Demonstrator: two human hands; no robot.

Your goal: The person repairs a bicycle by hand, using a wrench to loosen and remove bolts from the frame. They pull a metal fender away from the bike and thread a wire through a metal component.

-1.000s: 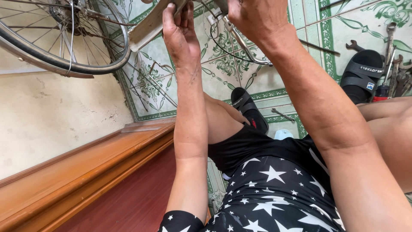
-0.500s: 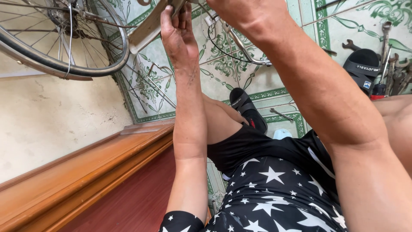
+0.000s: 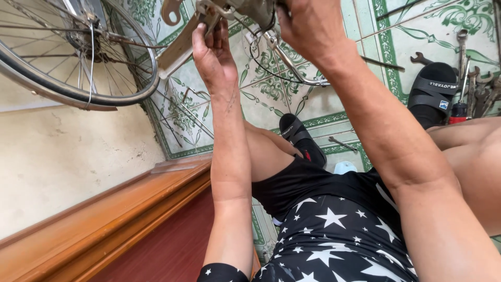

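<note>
My left hand (image 3: 213,57) reaches up with its fingers closed on a small metal part (image 3: 209,13) at the bicycle's frame, next to a flat grey bracket (image 3: 176,49). My right hand (image 3: 308,28) grips the grimy metal assembly (image 3: 250,9) at the top edge, where thin cables (image 3: 271,73) loop down. What sits under the right palm is hidden. The bicycle wheel (image 3: 78,68) with spokes hangs at the upper left.
A wooden sill (image 3: 104,219) and a pale wall (image 3: 68,151) are on the left. Black sandals (image 3: 433,91) (image 3: 300,136), several wrenches (image 3: 469,78) and a small spanner (image 3: 342,143) lie on the green patterned tile floor (image 3: 334,99). My star-print shorts (image 3: 334,235) fill the bottom.
The view has tilted slightly, so the bracket and metal assembly show more fully at the top. Both hands stay on the bicycle part with little movement.
</note>
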